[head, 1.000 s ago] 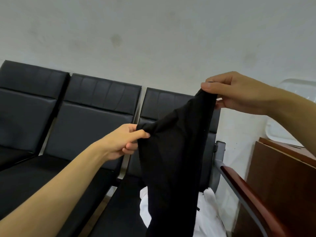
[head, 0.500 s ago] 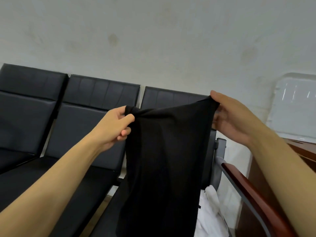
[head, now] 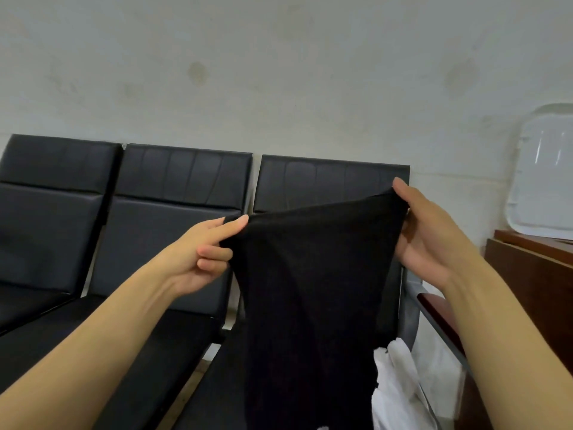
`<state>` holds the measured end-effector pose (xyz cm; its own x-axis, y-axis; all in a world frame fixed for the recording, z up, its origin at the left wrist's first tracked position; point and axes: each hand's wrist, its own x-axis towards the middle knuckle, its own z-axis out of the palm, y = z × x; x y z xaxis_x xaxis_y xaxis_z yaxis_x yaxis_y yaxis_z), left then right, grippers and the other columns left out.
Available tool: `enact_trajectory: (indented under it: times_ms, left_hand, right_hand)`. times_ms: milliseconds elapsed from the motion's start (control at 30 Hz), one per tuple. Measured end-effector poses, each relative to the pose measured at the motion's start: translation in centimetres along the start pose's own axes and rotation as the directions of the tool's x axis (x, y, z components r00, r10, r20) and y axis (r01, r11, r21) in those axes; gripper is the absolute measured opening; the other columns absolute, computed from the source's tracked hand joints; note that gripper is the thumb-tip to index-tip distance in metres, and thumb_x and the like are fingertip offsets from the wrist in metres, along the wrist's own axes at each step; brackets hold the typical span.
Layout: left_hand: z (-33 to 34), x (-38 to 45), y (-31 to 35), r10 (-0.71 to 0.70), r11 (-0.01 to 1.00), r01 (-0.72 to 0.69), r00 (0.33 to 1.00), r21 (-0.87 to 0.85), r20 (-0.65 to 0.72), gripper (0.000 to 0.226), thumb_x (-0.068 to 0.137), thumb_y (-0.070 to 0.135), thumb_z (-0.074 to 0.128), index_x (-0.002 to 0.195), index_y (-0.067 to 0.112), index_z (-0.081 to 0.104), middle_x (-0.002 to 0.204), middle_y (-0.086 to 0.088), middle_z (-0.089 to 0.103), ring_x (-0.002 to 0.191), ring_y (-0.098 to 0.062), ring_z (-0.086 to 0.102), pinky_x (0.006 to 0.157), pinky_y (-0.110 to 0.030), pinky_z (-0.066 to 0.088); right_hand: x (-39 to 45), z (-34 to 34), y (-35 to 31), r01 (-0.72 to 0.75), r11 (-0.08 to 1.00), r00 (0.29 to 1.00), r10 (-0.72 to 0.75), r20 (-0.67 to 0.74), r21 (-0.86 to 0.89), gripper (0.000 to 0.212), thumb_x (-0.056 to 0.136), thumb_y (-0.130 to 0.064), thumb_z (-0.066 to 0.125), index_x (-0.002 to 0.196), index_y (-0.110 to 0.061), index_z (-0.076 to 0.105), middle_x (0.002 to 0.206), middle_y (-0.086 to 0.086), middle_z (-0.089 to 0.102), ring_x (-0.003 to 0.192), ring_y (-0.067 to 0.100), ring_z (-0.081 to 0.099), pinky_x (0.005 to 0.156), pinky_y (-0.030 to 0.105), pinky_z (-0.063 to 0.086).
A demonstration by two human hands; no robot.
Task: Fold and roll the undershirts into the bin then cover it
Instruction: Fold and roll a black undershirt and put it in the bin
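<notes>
A black undershirt [head: 310, 290] hangs in the air in front of me, stretched between both hands above the right-hand seat. My left hand [head: 204, 252] pinches its upper left edge between thumb and fingers. My right hand [head: 424, 237] grips the upper right edge, thumb on top. White cloth [head: 393, 389] lies on the seat behind the shirt's lower right. A translucent white lid [head: 545, 172] leans against the wall at the far right. The bin is out of view.
A row of three black padded seats [head: 173, 212] stands against a pale wall. A grey armrest with a wooden top [head: 434, 308] ends the row on the right. A brown wooden cabinet [head: 533, 280] stands beside it under the lid.
My hands have spread the shirt's top edge wider and more level. The right hand dropped from its raised position, and the left hand rose and moved outward.
</notes>
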<state>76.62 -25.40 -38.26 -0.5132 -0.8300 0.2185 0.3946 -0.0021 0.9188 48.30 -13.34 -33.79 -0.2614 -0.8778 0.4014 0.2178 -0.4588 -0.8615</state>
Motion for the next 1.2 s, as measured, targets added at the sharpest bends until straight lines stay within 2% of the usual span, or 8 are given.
enact_trajectory:
  times_ms: [133, 267, 367, 500, 700, 900, 1100, 1200]
  left_hand:
    - [-0.3, 0.9, 0.0, 0.021, 0.999, -0.019, 0.998, 0.046, -0.057, 0.018, 0.088, 0.023, 0.068, 0.094, 0.018, 0.053, 0.066, 0.012, 0.053, 0.027, 0.0, 0.023, 0.028, -0.01, 0.016]
    - [-0.2, 0.8, 0.3, 0.093, 0.975, -0.07, 0.99, 0.209, -0.102, 0.039, 0.099, 0.014, 0.064, 0.133, 0.029, 0.056, 0.087, 0.004, 0.06, 0.036, 0.0, 0.024, 0.031, -0.013, 0.024]
    - [0.8, -0.2, 0.9, 0.121, 0.961, -0.133, 0.991, 0.242, 0.064, 0.026, 0.093, 0.013, 0.064, 0.117, 0.024, 0.07, 0.059, 0.01, 0.058, 0.033, -0.001, 0.026, 0.031, -0.011, 0.022]
    - [1.5, -0.9, 1.1, 0.266, 0.843, -0.303, 0.953, 0.444, 0.144, 0.027, 0.086, 0.025, 0.072, 0.113, 0.027, 0.077, 0.06, 0.002, 0.05, 0.038, -0.007, 0.031, 0.036, -0.016, 0.027]
    - [2.2, -1.6, 2.1, 0.417, 0.678, -0.432, 0.892, 0.595, 0.172, 0.021, 0.093, 0.024, 0.072, 0.112, 0.031, 0.078, 0.043, -0.004, 0.042, 0.035, -0.012, 0.036, 0.039, -0.018, 0.031]
    - [2.4, -2.3, 3.1, 0.462, 0.547, -0.386, 0.879, 0.743, 0.117, 0.022, 0.092, 0.028, 0.076, 0.111, 0.041, 0.079, 0.046, -0.006, 0.056, 0.041, -0.013, 0.046, 0.046, -0.017, 0.042]
    - [1.6, -3.0, 4.6, 0.454, 0.385, -0.263, 0.888, 0.885, 0.066, 0.02, 0.09, 0.032, 0.079, 0.107, 0.041, 0.076, 0.048, 0.003, 0.064, 0.044, -0.005, 0.06, 0.057, -0.017, 0.045]
    - [0.9, -3.3, 5.1, 0.436, 0.338, -0.201, 0.899, 0.919, 0.036, 0.014, 0.086, 0.036, 0.082, 0.099, 0.04, 0.077, 0.045, 0.009, 0.062, 0.043, -0.002, 0.06, 0.063, -0.019, 0.042]
  right_hand:
    - [0.8, -1.0, 1.3, 0.019, 0.981, 0.998, -0.006, 0.067, -0.194, 0.013, 0.1, -0.02, 0.065, 0.087, -0.017, 0.066, 0.079, -0.001, 0.06, 0.074, 0.009, 0.059, 0.066, 0.022, 0.056]
    - [1.3, -1.8, 2.3, -0.01, 0.946, 0.999, -0.005, -0.048, -0.323, 0.018, 0.095, -0.017, 0.072, 0.111, -0.013, 0.064, 0.092, 0.002, 0.069, 0.081, 0.014, 0.067, 0.072, 0.03, 0.058]
    - [1.4, -2.2, 2.6, 0.007, 0.92, 0.989, -0.064, -0.133, -0.393, 0.027, 0.093, -0.013, 0.075, 0.116, -0.018, 0.062, 0.11, 0.008, 0.068, 0.097, 0.022, 0.069, 0.075, 0.034, 0.058]
    - [1.0, -2.1, 2.4, 0.128, 0.842, 0.946, -0.262, -0.189, -0.525, 0.019, 0.094, -0.012, 0.074, 0.106, -0.025, 0.068, 0.118, -0.003, 0.072, 0.107, 0.022, 0.069, 0.071, 0.03, 0.057]
    - [-0.6, -0.2, 0.4, 0.332, 0.751, 0.895, -0.441, -0.059, -0.571, 0.018, 0.101, -0.017, 0.066, 0.106, -0.029, 0.079, 0.109, -0.015, 0.078, 0.103, 0.004, 0.07, 0.075, 0.025, 0.056]
    - [-0.5, 0.5, 0.8, 0.158, 0.863, 0.979, -0.073, 0.19, -0.48, 0.023, 0.102, -0.01, 0.06, 0.117, -0.02, 0.074, 0.116, -0.003, 0.078, 0.118, 0.011, 0.068, 0.112, 0.037, 0.046]
    - [-1.3, 2.3, 1.4, 0.256, 0.206, 0.967, -0.053, 0.25, -0.945, 0.039, 0.098, -0.024, 0.069, 0.136, -0.032, 0.066, 0.135, -0.015, 0.066, 0.125, 0.005, 0.059, 0.104, 0.021, 0.039]
    - [-1.2, 3.0, 2.3, 0.229, 0.117, 0.973, -0.052, 0.224, -0.967, 0.037, 0.102, -0.02, 0.063, 0.136, -0.032, 0.065, 0.14, -0.01, 0.063, 0.131, 0.012, 0.056, 0.102, 0.022, 0.037]
